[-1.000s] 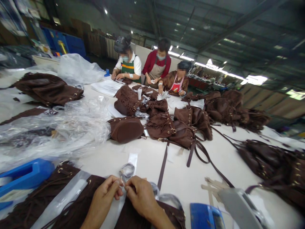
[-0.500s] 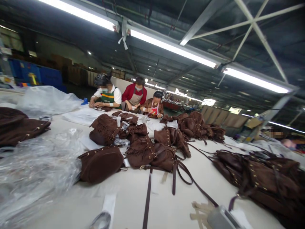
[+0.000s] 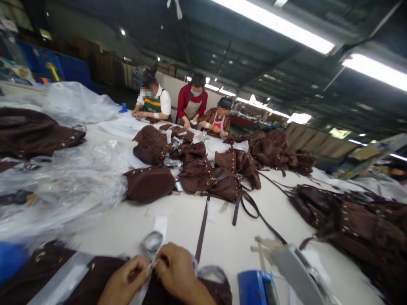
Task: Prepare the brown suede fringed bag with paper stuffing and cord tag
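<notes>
My left hand (image 3: 127, 277) and my right hand (image 3: 178, 267) meet at the bottom centre, fingertips pinched close together. A small pale bit shows between them, too blurred to name. Under and beside the hands lies a dark brown bag (image 3: 106, 273) with gold eyelets, with a translucent plastic strip (image 3: 65, 279) across its left part. Just beyond my fingers is a loop of clear plastic wrapping (image 3: 151, 242), beside a white paper strip (image 3: 161, 224). More clear wrapping (image 3: 212, 273) curves over brown material right of my right hand.
Right of my hands stand a blue tape dispenser (image 3: 257, 288) and a grey device (image 3: 297, 271). Brown bags (image 3: 151, 184) fill the table's middle, with another pile (image 3: 346, 224) at right. Crumpled plastic (image 3: 85, 182) spreads left. Several co-workers (image 3: 192, 101) work across the table.
Both my hands have come into view at the bottom, along with the brown bag and the blue dispenser. The camera has tilted down, so the table contents sit higher.
</notes>
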Demonstrator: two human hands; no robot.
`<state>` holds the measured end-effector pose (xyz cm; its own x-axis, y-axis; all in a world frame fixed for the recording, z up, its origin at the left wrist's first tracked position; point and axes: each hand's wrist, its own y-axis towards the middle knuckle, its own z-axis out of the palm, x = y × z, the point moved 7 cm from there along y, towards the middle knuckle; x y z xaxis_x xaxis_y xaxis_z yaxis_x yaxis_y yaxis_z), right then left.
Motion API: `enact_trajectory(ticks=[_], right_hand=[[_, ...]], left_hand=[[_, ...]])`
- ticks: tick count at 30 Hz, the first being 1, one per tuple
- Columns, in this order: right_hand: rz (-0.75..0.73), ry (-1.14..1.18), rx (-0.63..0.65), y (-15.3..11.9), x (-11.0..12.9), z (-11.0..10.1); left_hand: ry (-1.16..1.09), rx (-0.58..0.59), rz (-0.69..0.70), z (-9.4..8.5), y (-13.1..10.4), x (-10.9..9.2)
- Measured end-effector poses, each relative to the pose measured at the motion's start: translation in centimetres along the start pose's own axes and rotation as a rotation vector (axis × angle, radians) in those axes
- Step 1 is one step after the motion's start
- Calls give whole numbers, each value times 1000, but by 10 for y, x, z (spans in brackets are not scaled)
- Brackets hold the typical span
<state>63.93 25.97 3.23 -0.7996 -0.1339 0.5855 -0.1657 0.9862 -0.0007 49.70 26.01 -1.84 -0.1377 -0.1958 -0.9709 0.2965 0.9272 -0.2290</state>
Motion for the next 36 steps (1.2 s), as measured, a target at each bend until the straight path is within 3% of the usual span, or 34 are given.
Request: enact_trajectory(ticks=[3, 7, 10, 14, 18, 22, 26, 32, 36], right_hand=[[-46, 37, 28, 0, 6, -2], [-75, 135, 131, 6, 0, 1], [-10, 153, 137, 14, -22, -13], [171, -48, 86, 23, -64, -45], [157, -80, 225, 15, -79, -45], [100, -129, 339, 6, -77, -34], [75, -237, 413, 15, -67, -24], [43, -439, 521, 35, -42, 0], [18, -534, 551, 37, -29, 15]], left_hand=[[-146, 26, 6, 4, -6, -8], [-561, 72, -196, 14, -8, 1], [-757, 74, -331, 20, -13, 13], [-907, 38, -397, 19, -20, 20], [-923, 33, -400, 17, -27, 16], [-907, -48, -421, 13, -26, 17], [-800, -170, -426, 8, -22, 21], [-653, -265, -341, 6, -23, 17], [-645, -258, -308, 6, -23, 19]])
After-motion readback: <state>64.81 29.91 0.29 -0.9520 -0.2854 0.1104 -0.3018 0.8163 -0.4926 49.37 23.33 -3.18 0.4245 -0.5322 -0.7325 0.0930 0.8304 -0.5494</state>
